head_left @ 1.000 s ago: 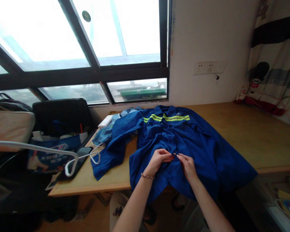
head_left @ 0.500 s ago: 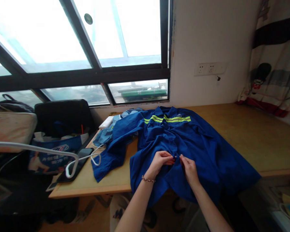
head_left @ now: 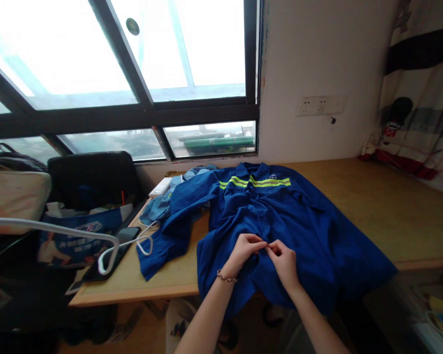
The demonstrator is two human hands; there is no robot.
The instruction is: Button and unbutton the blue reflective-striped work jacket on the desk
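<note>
A blue work shirt [head_left: 299,221] with a yellow and grey reflective band across its chest lies front up on the wooden table, its collar toward the wall. My left hand [head_left: 246,246], a bracelet on its wrist, pinches the shirt's front edge low down. Right beside it my right hand [head_left: 283,260] pinches the same front opening, and the fingertips of both hands meet. Whatever small part lies between the fingertips is hidden. The shirt's lower hem hangs over the table's front edge.
Light blue cloth [head_left: 157,209] and a white box [head_left: 160,187] lie at the table's [head_left: 133,290] left. Nearby are a phone [head_left: 127,236] and a white cable [head_left: 112,241]. A black chair [head_left: 94,172] and a printed bag [head_left: 77,236] stand left, under the window.
My right hand has moved left and slightly down, closing the small gap to my left hand. The fingertips now touch at the shirt's front opening.
</note>
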